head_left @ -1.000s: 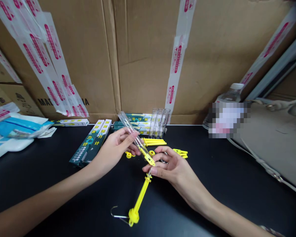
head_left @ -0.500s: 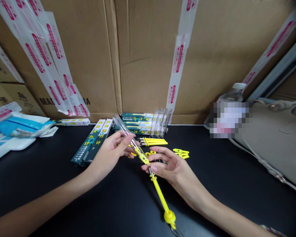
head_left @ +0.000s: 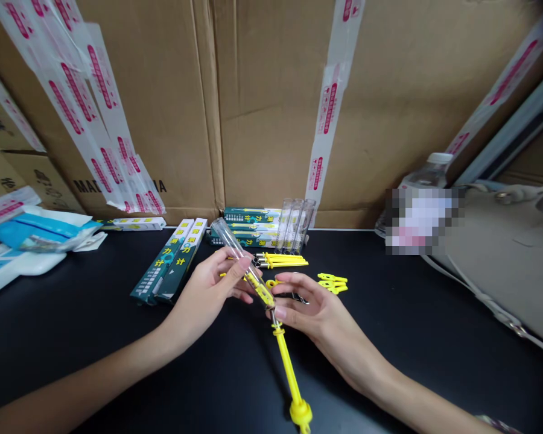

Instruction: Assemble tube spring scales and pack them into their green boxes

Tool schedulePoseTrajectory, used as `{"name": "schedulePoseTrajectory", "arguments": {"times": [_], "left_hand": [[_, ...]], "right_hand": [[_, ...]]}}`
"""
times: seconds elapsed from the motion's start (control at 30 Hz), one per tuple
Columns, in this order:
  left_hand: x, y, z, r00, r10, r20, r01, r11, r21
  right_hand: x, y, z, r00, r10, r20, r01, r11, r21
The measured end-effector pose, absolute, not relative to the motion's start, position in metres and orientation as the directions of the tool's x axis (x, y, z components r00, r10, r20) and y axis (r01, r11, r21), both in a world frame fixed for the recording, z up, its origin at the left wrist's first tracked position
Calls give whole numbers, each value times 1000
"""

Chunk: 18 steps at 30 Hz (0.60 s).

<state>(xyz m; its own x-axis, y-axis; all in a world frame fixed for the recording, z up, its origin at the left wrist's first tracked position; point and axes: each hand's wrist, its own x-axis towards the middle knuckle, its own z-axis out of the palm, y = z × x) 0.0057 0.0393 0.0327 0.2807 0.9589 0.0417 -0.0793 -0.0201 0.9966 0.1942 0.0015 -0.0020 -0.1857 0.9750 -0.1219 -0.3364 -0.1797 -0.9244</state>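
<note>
My left hand (head_left: 217, 286) is closed round a clear plastic tube (head_left: 227, 234), which slants down toward me. Inside the tube's lower end shows a flat yellow piece (head_left: 265, 295). At the mouth of the tube, my right hand (head_left: 321, 307) pinches the metal spring end of a yellow spring scale rod (head_left: 286, 358). The rod hangs toward me below the fingers, with a round yellow cap (head_left: 301, 413) at its lower end. Behind the hands lie several yellow rods (head_left: 287, 260) and small flat yellow pieces (head_left: 332, 282). Yellow rings are partly hidden by my right fingers.
Several clear tubes (head_left: 294, 226) stand before stacked spring scale boxes (head_left: 248, 235). Two more boxes (head_left: 169, 262) lie left of my left hand. A blue packet (head_left: 45, 229) is far left; a bottle (head_left: 434, 172) and a grey bag (head_left: 502, 259) are right. Cardboard (head_left: 271, 120) walls the back.
The tube and rod have shifted slightly; the tube's top is a little lower and to the right. The rod's lower end has swung left and hangs steeper. Both hands keep their holds.
</note>
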Motion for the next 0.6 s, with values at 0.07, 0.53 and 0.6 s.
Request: {"name": "schedulePoseTrajectory", "arguments": {"times": [0.07,0.53,0.6], "left_hand": [[6,39,33,286,958,33,-76,-12,997],[5,38,33,255,966,35,-105,-8,994],[4,37,35,236,971,46,-105,-22,994]], "right_hand": [[194,1,-3,-185,976,-117,-337,-175,-925],[196,7,12,-249,954,-166,-208,-220,-953],[195,6,15,-231,963,-141,-202,-189,-961]]}}
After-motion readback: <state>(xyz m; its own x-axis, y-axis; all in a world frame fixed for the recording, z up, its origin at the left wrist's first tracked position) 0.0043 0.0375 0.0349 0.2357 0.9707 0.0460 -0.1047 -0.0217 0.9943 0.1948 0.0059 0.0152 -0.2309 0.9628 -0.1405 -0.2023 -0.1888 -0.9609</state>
